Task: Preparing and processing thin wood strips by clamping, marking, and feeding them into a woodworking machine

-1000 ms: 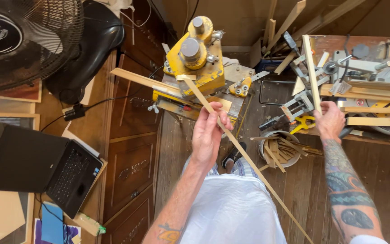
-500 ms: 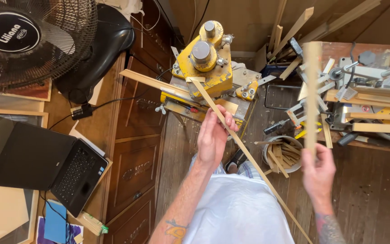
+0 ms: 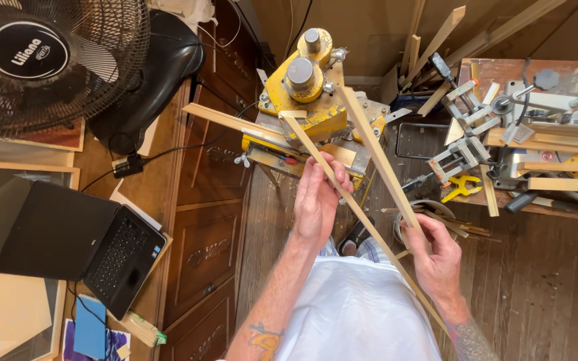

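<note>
My left hand (image 3: 319,200) grips a long thin wooden strip (image 3: 362,217) that runs from the yellow machine (image 3: 309,100) down past my white apron. My right hand (image 3: 436,257) holds a second, shorter wooden strip (image 3: 376,150) by its lower end; it slants up and to the left, with its top over the yellow machine. The two strips lie close together, nearly parallel, between my hands. Another flat piece of wood (image 3: 235,124) rests across the machine's left side.
A black fan (image 3: 41,60) stands at top left, and an open laptop (image 3: 68,247) sits on a wooden cabinet (image 3: 202,241). A mitre saw with clamps and wood offcuts (image 3: 536,134) fills the bench at right. A yellow clamp (image 3: 459,187) lies near its edge.
My right hand lifted a wooden strip off the right bench and brought it left and down beside the strip in my left hand. The left hand stayed in place.
</note>
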